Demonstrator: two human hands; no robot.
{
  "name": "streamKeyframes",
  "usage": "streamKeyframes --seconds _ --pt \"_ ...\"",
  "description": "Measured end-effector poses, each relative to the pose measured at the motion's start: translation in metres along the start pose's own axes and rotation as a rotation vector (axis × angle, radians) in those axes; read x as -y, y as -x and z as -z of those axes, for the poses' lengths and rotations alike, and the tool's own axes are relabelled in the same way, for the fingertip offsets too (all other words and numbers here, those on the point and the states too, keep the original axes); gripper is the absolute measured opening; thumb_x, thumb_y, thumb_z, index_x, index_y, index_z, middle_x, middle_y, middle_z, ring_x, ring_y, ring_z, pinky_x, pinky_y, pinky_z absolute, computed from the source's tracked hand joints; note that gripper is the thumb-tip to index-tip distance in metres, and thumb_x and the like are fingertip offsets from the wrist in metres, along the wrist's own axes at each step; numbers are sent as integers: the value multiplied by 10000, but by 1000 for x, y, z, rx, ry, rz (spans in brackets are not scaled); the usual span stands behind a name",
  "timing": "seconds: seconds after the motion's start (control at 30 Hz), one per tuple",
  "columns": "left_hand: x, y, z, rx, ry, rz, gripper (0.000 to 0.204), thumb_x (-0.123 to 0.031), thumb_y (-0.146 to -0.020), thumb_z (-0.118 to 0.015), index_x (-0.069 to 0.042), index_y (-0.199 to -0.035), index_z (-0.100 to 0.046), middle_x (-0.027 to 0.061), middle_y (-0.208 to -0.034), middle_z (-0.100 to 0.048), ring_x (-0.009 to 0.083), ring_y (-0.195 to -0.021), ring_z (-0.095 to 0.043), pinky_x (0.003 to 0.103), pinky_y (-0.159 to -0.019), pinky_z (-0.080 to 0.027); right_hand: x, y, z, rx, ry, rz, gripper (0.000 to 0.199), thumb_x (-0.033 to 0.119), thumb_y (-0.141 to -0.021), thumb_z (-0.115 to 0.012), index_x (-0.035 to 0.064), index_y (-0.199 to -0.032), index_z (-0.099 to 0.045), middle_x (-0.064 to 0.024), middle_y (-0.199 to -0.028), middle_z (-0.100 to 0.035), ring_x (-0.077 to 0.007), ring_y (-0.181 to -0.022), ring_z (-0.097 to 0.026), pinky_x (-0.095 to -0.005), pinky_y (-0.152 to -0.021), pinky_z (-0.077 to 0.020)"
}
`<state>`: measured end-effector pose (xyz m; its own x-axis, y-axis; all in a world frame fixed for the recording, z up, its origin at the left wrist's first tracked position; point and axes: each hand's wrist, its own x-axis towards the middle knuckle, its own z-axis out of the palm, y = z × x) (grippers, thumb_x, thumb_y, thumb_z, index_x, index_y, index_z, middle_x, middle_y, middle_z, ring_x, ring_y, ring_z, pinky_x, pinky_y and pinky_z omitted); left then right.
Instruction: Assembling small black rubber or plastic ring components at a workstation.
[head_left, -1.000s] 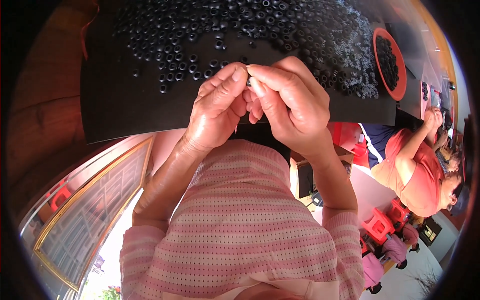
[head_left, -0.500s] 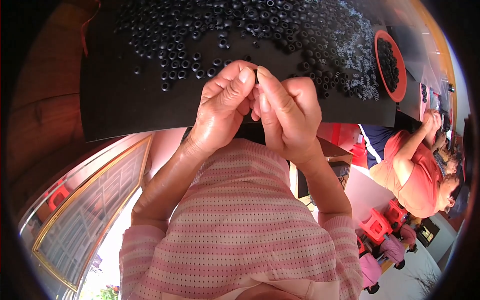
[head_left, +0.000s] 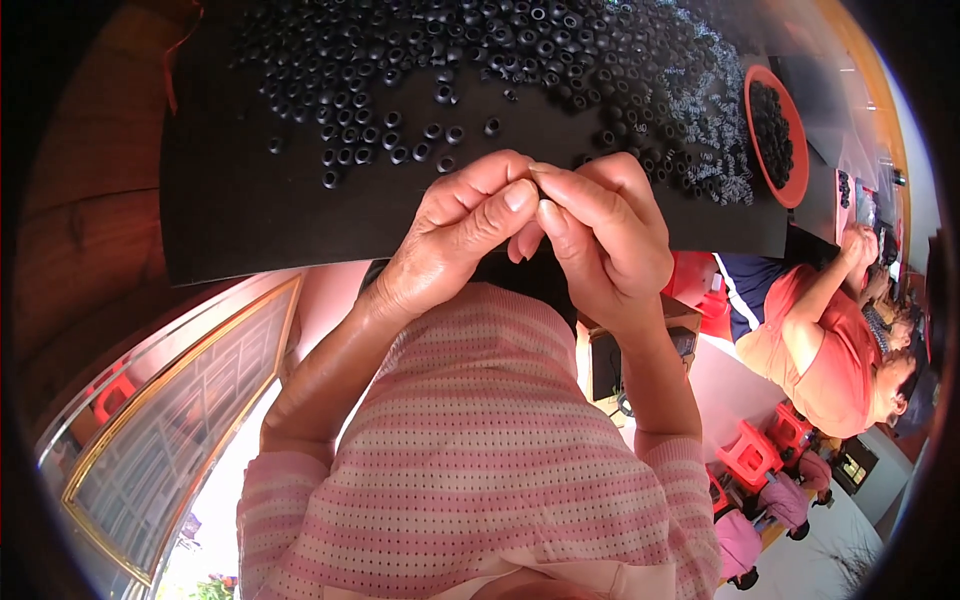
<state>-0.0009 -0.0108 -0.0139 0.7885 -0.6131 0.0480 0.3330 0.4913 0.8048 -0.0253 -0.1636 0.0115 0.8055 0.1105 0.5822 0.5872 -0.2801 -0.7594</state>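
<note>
My left hand (head_left: 465,220) and my right hand (head_left: 610,225) meet fingertip to fingertip just over the near edge of a black table (head_left: 260,225). Both are closed in a pinch around a small black part (head_left: 541,193). Only a dark sliver of it shows between the thumbs and forefingers; the rest is hidden. Beyond my hands lie many black, round, hollow plastic pieces (head_left: 400,154), dense at the far side and scattered singly closer in. Right of them spreads a heap of small, clear or silvery coil springs (head_left: 715,130).
An orange-red bowl (head_left: 797,178) full of black pieces stands at the table's right end. Past it, a person in an orange top (head_left: 825,340) sits at work. Red plastic stools (head_left: 750,455) and other seated people are farther right. A gold-framed glass panel (head_left: 180,440) is at left.
Both hands have moved slightly right and closer to me, still pinched together. The black part, plainer before, is now mostly covered by fingers. Several loose pieces behind the hands have come into view.
</note>
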Motion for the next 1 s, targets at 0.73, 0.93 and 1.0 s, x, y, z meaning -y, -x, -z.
streamKeyframes --seconds 0.73,0.93,1.0 --pt "-19 1 2 -138 -121 26 153 -112 -868 -469 -31 -802 -580 9 -746 -552 61 -610 -488 217 -555 -402 -47 -77 9 636 883 64 260 -34 -671 -617 47 -911 -557 -76 -874 -516 -276 -770 -614 -384 -578 -493" --pt "-18 -1 1 -122 -109 -15 167 -113 -867 -459 -9 -810 -576 41 -773 -560 79 -612 -488 227 -548 -406 -45 -76 5 613 851 19 233 -44 -715 -600 52 -919 -541 -94 -887 -543 -301 -766 -615 -389 -608 -500" --pt "-17 -1 2 -128 -117 -18 171 -119 -870 -460 -6 -814 -575 44 -781 -562 81 -613 -488 228 -550 -408 -48 -71 10 532 736 -2 224 -54 -727 -595 46 -918 -535 -94 -875 -553 -301 -749 -608 -389 -602 -488"
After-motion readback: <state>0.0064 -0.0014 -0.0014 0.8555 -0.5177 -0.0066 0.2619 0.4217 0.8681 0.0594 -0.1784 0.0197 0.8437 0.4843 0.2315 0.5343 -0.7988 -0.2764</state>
